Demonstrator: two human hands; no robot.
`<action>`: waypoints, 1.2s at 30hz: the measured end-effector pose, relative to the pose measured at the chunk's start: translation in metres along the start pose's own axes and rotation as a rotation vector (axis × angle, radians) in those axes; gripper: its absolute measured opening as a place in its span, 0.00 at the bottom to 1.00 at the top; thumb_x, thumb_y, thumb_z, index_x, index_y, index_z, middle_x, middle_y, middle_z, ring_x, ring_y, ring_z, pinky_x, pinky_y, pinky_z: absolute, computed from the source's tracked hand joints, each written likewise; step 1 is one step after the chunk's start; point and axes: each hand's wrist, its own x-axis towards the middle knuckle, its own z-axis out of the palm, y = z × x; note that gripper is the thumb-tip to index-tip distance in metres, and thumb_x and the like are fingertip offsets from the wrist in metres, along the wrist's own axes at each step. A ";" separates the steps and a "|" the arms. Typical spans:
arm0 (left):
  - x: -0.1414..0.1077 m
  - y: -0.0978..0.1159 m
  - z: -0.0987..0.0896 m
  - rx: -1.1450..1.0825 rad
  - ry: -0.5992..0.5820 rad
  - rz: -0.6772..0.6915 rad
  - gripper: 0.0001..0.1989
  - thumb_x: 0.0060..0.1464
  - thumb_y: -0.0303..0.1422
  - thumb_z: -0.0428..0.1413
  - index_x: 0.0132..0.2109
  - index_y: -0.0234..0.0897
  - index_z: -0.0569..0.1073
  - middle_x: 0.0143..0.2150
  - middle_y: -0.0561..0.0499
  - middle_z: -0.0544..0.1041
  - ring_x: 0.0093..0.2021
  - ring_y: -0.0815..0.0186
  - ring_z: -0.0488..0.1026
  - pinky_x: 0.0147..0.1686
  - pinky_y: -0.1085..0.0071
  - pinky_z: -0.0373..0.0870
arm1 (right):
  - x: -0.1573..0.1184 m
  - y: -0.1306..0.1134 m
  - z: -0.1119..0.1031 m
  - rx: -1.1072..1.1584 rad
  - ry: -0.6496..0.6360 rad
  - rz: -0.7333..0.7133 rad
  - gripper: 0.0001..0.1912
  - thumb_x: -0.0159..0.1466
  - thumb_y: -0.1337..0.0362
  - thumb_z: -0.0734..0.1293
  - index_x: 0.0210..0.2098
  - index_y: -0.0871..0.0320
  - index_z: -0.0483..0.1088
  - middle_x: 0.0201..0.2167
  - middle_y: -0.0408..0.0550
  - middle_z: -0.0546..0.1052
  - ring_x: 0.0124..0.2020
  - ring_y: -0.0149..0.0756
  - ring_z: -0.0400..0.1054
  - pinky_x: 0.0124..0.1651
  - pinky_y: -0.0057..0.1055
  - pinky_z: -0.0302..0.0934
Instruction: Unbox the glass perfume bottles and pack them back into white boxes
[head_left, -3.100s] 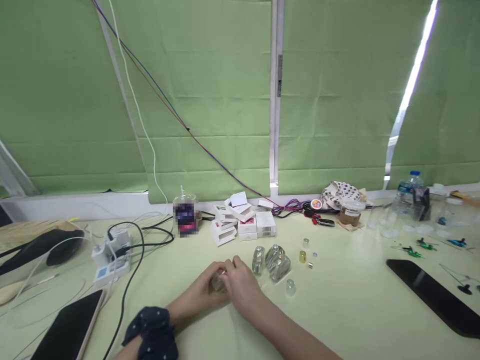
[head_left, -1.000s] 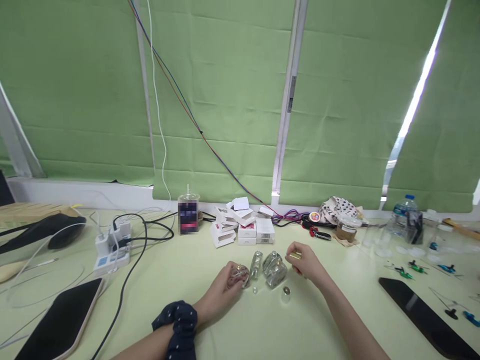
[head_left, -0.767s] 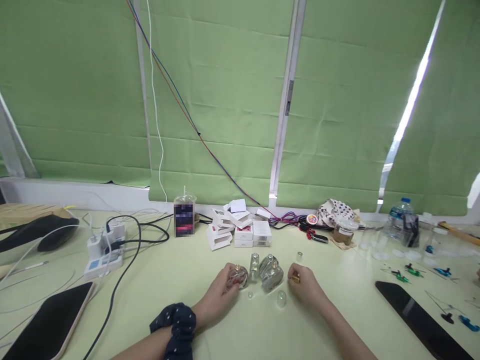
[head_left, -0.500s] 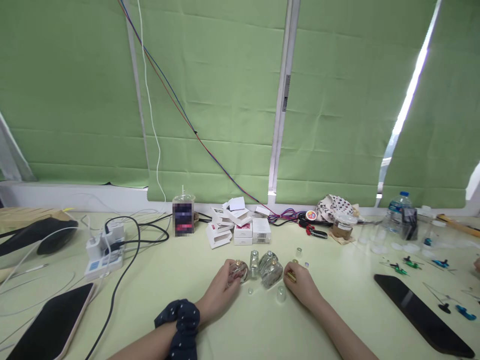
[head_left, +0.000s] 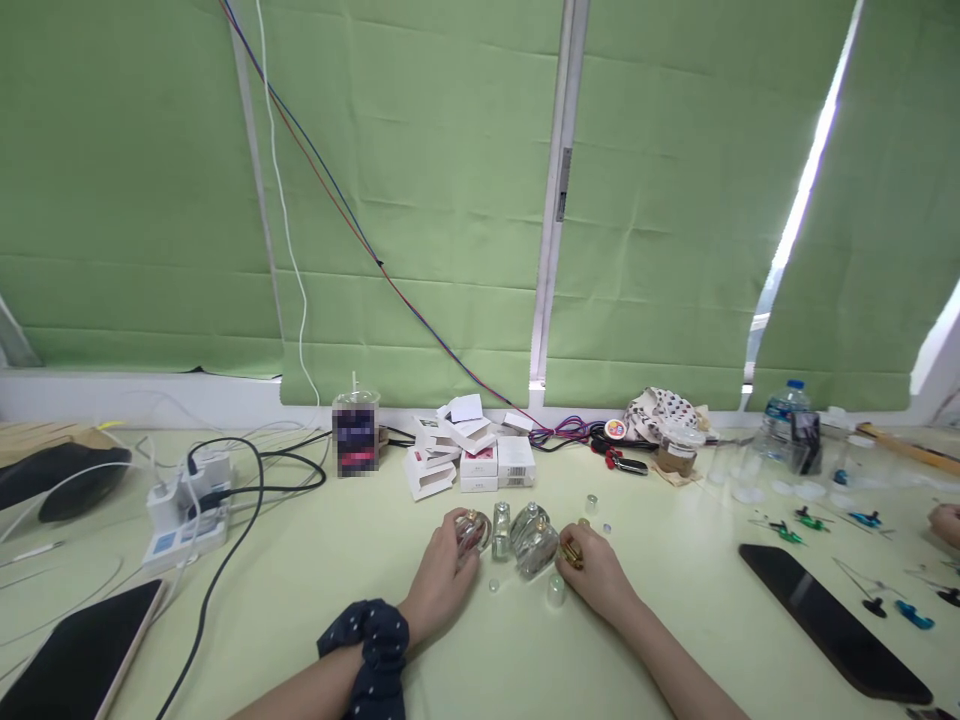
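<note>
My left hand [head_left: 442,578] is closed around a round clear glass bottle [head_left: 471,531] that looks like a perfume bottle. Next to it a narrow glass bottle [head_left: 501,530] stands upright. To its right are two more glass bottles, one behind [head_left: 529,521] and one tilted in front [head_left: 538,550]. My right hand [head_left: 598,577] pinches a small gold-coloured fitting [head_left: 572,554] just right of these; its exact kind is too small to make out. A clear cap [head_left: 556,590] stands by the right fingers, and a tiny clear piece [head_left: 493,585] lies near the left hand.
White small boxes [head_left: 478,465] pile up behind the bottles, beside a cup with a straw [head_left: 355,430]. A power strip [head_left: 184,535] with cables and a tablet [head_left: 82,650] are at left. A black phone-like slab [head_left: 832,620] lies right, near another person's hand [head_left: 946,523].
The view has shifted slightly, so everything appears a little further left. Both hands keep their grips; the gold fitting shows a little more in my right fingers.
</note>
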 end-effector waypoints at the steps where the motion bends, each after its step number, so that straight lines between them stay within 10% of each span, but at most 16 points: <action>1: -0.001 0.000 0.000 -0.001 -0.009 0.001 0.24 0.50 0.30 0.52 0.55 0.37 0.58 0.49 0.41 0.71 0.52 0.51 0.67 0.53 0.51 0.61 | 0.000 0.000 0.000 0.002 -0.002 0.001 0.05 0.53 0.71 0.61 0.30 0.57 0.65 0.31 0.46 0.70 0.32 0.37 0.66 0.36 0.30 0.58; 8: -0.008 0.001 -0.004 -0.028 -0.015 0.033 0.30 0.48 0.28 0.54 0.58 0.36 0.55 0.57 0.38 0.65 0.59 0.52 0.62 0.59 0.51 0.55 | 0.000 0.001 -0.003 0.015 -0.003 0.016 0.07 0.51 0.72 0.60 0.30 0.56 0.63 0.29 0.45 0.70 0.30 0.35 0.64 0.32 0.28 0.55; 14: -0.018 0.005 -0.010 0.255 0.258 0.240 0.22 0.53 0.28 0.51 0.55 0.38 0.57 0.53 0.41 0.62 0.57 0.51 0.60 0.55 0.49 0.58 | 0.000 -0.001 -0.009 0.017 0.059 0.021 0.05 0.52 0.71 0.60 0.27 0.55 0.58 0.28 0.45 0.68 0.28 0.34 0.62 0.31 0.29 0.56; 21: -0.035 0.021 -0.012 0.340 -0.047 0.463 0.15 0.53 0.27 0.52 0.49 0.41 0.66 0.50 0.42 0.66 0.54 0.51 0.62 0.53 0.53 0.61 | 0.001 -0.003 -0.022 0.037 -0.032 0.082 0.10 0.48 0.72 0.63 0.22 0.55 0.55 0.25 0.42 0.68 0.28 0.34 0.61 0.30 0.27 0.53; 29: -0.016 0.010 -0.007 0.109 0.161 0.059 0.19 0.50 0.29 0.52 0.50 0.39 0.58 0.42 0.48 0.61 0.34 0.64 0.65 0.38 0.61 0.68 | -0.001 -0.001 -0.024 0.053 -0.123 0.107 0.12 0.47 0.70 0.66 0.22 0.55 0.56 0.25 0.41 0.69 0.27 0.33 0.61 0.30 0.27 0.52; 36: -0.009 0.011 -0.009 -0.072 -0.025 -0.167 0.25 0.47 0.34 0.55 0.53 0.36 0.60 0.31 0.55 0.64 0.30 0.65 0.64 0.34 0.66 0.63 | -0.002 -0.003 -0.025 0.219 -0.120 0.137 0.09 0.56 0.60 0.64 0.26 0.55 0.59 0.26 0.43 0.69 0.27 0.35 0.63 0.28 0.29 0.56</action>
